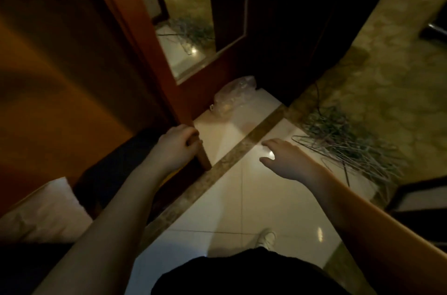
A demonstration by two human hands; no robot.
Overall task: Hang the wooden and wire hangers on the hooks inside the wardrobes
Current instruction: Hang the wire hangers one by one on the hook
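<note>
Left hand (pixel 177 143) curled round the wardrobe door (pixel 193 77) edge, right hand (pixel 285 159) empty with fingers spread and loose, nearer the wire hangers (pixel 346 147) heaped just right of it on the floor (pixel 254 198).

A tangled heap of thin wire hangers (pixel 343 142) is lying on the floor at the right, pale grey-green in the dim light; the pile is straddling the edge where the glossy white tiles are meeting the mottled greenish flooring; single hangers are sticking out flat toward the near side, their triangular frames overlapping; the wardrobe door (pixel 193 36), reddish-brown wood with a mirror panel, is standing open, its mirror reflecting the heap.
</note>
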